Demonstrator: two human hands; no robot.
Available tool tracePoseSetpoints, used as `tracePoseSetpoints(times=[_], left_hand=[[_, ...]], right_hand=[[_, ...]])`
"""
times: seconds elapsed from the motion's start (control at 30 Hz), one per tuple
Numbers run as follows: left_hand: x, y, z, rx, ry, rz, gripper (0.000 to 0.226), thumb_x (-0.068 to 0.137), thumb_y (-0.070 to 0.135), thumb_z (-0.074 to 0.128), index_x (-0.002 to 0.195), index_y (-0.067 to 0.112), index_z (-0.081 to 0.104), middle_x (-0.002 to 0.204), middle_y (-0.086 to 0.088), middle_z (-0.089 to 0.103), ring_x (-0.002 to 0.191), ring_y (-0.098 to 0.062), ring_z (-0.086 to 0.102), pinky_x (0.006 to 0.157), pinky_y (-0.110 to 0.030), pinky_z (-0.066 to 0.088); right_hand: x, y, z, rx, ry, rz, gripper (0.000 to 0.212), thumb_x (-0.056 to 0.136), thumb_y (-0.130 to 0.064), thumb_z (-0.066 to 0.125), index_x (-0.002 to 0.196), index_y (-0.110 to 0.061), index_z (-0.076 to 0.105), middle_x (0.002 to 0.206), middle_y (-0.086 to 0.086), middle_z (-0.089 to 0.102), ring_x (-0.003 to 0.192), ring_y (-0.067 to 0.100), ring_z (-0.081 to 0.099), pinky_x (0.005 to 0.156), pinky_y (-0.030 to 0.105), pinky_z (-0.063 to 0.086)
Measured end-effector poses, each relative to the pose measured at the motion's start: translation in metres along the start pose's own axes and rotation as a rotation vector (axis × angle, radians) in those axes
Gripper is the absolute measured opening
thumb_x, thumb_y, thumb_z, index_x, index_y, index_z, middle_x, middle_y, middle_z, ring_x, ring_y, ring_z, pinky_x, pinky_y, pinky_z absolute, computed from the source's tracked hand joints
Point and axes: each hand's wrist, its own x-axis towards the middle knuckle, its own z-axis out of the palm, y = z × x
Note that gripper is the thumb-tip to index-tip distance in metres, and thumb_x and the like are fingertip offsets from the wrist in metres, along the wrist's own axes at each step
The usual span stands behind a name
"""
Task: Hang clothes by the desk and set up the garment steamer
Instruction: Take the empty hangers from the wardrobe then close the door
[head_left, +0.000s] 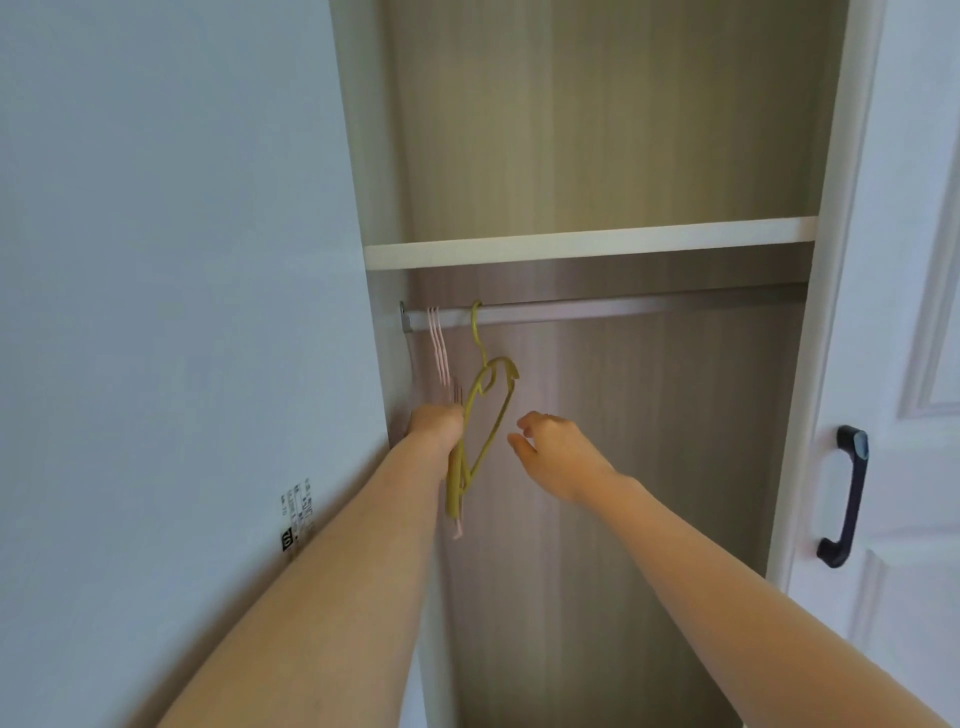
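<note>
I look into an open wardrobe with a metal rail (623, 309) under a white shelf (587, 241). An olive-yellow hanger (491, 410) hooks on the rail at the left; a second yellow one overlaps it lower down. Pale pink hangers (439, 348) hang further left on the rail. My left hand (436, 426) is closed around the lower parts of the yellow and pink hangers. To the right of the hangers, my right hand (556, 452) hovers with its fingers apart and nothing in it. No clothes or steamer are in sight.
The wardrobe's left side panel (374, 208) stands close to my left arm. An open white door with a black handle (844, 496) is at the right. A plain wall with a small sticker (297, 512) fills the left.
</note>
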Motion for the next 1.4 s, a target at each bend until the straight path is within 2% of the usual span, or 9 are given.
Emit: tracePoseSetpoints(times=[0.17, 0.3, 0.5, 0.57, 0.73, 0.93, 1.07, 1.17, 1.4], left_hand=[[-0.006, -0.003, -0.002, -0.121, -0.083, -0.083, 0.024, 0.092, 0.008, 0.038, 0.102, 0.006, 0.061, 0.080, -0.012, 0.061, 0.061, -0.023, 0.054, 0.056, -0.027, 0.046], [-0.003, -0.005, 0.002, -0.150, -0.103, -0.085, 0.015, 0.094, 0.001, 0.042, 0.083, 0.004, 0.053, 0.073, -0.011, 0.058, 0.061, -0.022, 0.055, 0.056, -0.029, 0.047], [0.004, -0.010, 0.004, -0.111, -0.077, -0.059, 0.011, 0.091, -0.002, 0.049, 0.093, 0.004, 0.058, 0.075, -0.012, 0.061, 0.062, -0.021, 0.057, 0.059, -0.030, 0.050], [0.006, -0.011, 0.002, -0.107, -0.074, -0.065, 0.012, 0.091, 0.001, 0.050, 0.084, 0.006, 0.058, 0.078, -0.012, 0.062, 0.062, -0.020, 0.055, 0.060, -0.029, 0.048], [0.010, -0.013, 0.003, -0.126, -0.054, -0.067, 0.014, 0.092, 0.008, 0.049, 0.089, 0.007, 0.062, 0.094, -0.013, 0.063, 0.066, -0.021, 0.053, 0.056, -0.026, 0.046], [0.012, -0.011, 0.009, -0.218, -0.053, -0.061, 0.025, 0.091, 0.008, 0.050, 0.114, 0.004, 0.059, 0.092, -0.015, 0.065, 0.066, -0.021, 0.059, 0.055, -0.027, 0.051], [0.012, -0.003, 0.012, -0.306, -0.069, -0.064, 0.009, 0.093, 0.003, 0.049, 0.090, 0.003, 0.057, 0.073, -0.011, 0.059, 0.059, -0.022, 0.056, 0.056, -0.029, 0.050], [0.019, 0.002, 0.015, -0.416, -0.086, -0.086, 0.010, 0.096, 0.003, 0.046, 0.100, 0.001, 0.055, 0.074, -0.011, 0.057, 0.058, -0.022, 0.055, 0.056, -0.031, 0.049], [0.044, 0.001, 0.017, -0.525, -0.063, -0.152, 0.025, 0.098, 0.002, 0.035, 0.081, 0.005, 0.054, 0.064, -0.006, 0.053, 0.045, -0.013, 0.042, 0.034, -0.013, 0.037]], right_hand=[[0.015, -0.020, -0.003, 0.223, 0.025, 0.089, 0.042, 0.100, -0.038, 0.037, 0.073, -0.008, 0.049, 0.076, 0.010, 0.056, 0.077, 0.032, 0.054, 0.066, 0.034, 0.042], [0.026, -0.032, -0.002, 0.280, 0.034, 0.151, 0.047, 0.098, -0.042, 0.042, 0.061, -0.013, 0.039, 0.067, 0.006, 0.049, 0.068, 0.024, 0.048, 0.063, 0.030, 0.037], [0.040, -0.033, 0.008, 0.351, -0.026, 0.216, 0.015, 0.087, -0.014, 0.057, 0.088, -0.001, 0.063, 0.093, 0.017, 0.067, 0.090, 0.033, 0.063, 0.082, 0.039, 0.053], [0.038, -0.031, 0.012, 0.437, -0.019, 0.215, 0.012, 0.087, -0.011, 0.053, 0.081, -0.009, 0.063, 0.095, 0.017, 0.071, 0.092, 0.032, 0.066, 0.086, 0.045, 0.054], [0.036, -0.032, 0.017, 0.655, -0.096, 0.227, 0.016, 0.091, -0.006, 0.052, 0.090, 0.003, 0.066, 0.089, 0.024, 0.069, 0.076, 0.030, 0.065, 0.078, 0.048, 0.058], [0.034, -0.028, 0.018, 0.640, -0.102, 0.249, 0.021, 0.092, -0.013, 0.057, 0.093, 0.006, 0.067, 0.069, 0.010, 0.062, 0.058, 0.020, 0.060, 0.060, 0.033, 0.057], [0.032, -0.029, 0.015, 0.677, -0.131, 0.279, 0.019, 0.093, -0.012, 0.049, 0.083, -0.001, 0.062, 0.069, 0.009, 0.058, 0.058, 0.019, 0.057, 0.065, 0.035, 0.057], [0.031, -0.029, 0.012, 0.673, -0.127, 0.288, 0.021, 0.092, -0.010, 0.043, 0.077, -0.006, 0.057, 0.068, 0.009, 0.057, 0.054, 0.019, 0.052, 0.056, 0.032, 0.050], [0.029, -0.028, 0.004, 0.752, -0.102, 0.321, 0.031, 0.099, -0.023, 0.035, 0.095, -0.003, 0.059, 0.061, 0.004, 0.042, 0.049, 0.017, 0.041, 0.046, 0.028, 0.041]])
